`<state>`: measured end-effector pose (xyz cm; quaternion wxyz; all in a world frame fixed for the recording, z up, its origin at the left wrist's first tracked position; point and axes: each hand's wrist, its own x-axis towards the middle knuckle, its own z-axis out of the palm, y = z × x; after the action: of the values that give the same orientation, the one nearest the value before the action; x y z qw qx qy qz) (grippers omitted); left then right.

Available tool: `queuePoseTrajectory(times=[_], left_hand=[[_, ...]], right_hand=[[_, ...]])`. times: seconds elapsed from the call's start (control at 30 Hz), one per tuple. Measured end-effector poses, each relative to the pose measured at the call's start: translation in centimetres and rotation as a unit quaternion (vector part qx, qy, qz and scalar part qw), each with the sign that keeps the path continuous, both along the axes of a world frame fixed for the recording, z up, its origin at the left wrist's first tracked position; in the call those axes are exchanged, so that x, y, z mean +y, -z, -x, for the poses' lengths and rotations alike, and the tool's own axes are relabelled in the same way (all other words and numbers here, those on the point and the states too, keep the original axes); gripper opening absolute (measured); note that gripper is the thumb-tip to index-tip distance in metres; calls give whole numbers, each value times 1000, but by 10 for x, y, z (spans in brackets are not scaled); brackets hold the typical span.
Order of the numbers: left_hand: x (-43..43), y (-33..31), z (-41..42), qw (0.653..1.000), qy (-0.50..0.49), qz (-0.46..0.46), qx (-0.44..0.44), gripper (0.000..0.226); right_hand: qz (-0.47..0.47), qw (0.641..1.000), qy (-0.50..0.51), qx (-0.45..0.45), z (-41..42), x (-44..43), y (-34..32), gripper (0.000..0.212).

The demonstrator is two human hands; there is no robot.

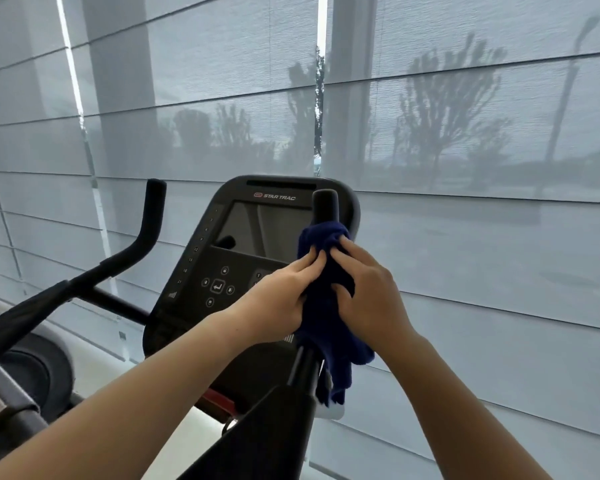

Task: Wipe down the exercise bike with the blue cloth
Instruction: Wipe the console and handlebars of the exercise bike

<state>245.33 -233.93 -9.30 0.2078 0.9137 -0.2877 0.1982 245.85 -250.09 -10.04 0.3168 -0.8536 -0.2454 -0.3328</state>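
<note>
The black exercise bike fills the lower middle of the head view, with its console (250, 244) facing me. A dark blue cloth (329, 317) is wrapped around the upright right handlebar (324, 202), whose bare tip sticks out above it. My left hand (281, 292) grips the cloth from the left side. My right hand (368, 289) clasps it from the right, fingers pressed into the fabric. A loose end of the cloth hangs down beside the bar. The left handlebar (153, 216) stands bare to the left.
Grey sheer window blinds (465, 133) hang close behind the bike across the whole view. Another machine's dark parts (18, 375) sit at the lower left. A pale floor strip (97, 368) runs below the blinds.
</note>
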Motion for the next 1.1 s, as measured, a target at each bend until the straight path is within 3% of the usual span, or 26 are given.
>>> queuePoseTrajectory(times=[0.13,0.27,0.5,0.57,0.67,0.73,1.03,1.1], left_hand=[[14,9,13,998,38,-23,53,60],[28,9,36,996,62,-41,53,55],[66,-5,118,995,102,8,9,50],[74,-1,134,994,103,-21,28,54],[86,22,147,986,102,-100,81,56],[93,39,153,983,94,-122,103,52],[101,56,173,989,75,-102,76,42],[95,58,168,988,79,-98,93,43]], right_hand=[[7,999,27,27,26,4,14,40],[2,997,52,49,58,13,15,33],[-62,997,56,-2,139,43,5,39],[-80,994,54,51,152,55,4,39],[-9,980,94,176,153,84,27,29],[62,968,129,207,152,97,52,33],[96,970,144,171,192,104,82,52],[70,965,142,208,185,102,80,47]])
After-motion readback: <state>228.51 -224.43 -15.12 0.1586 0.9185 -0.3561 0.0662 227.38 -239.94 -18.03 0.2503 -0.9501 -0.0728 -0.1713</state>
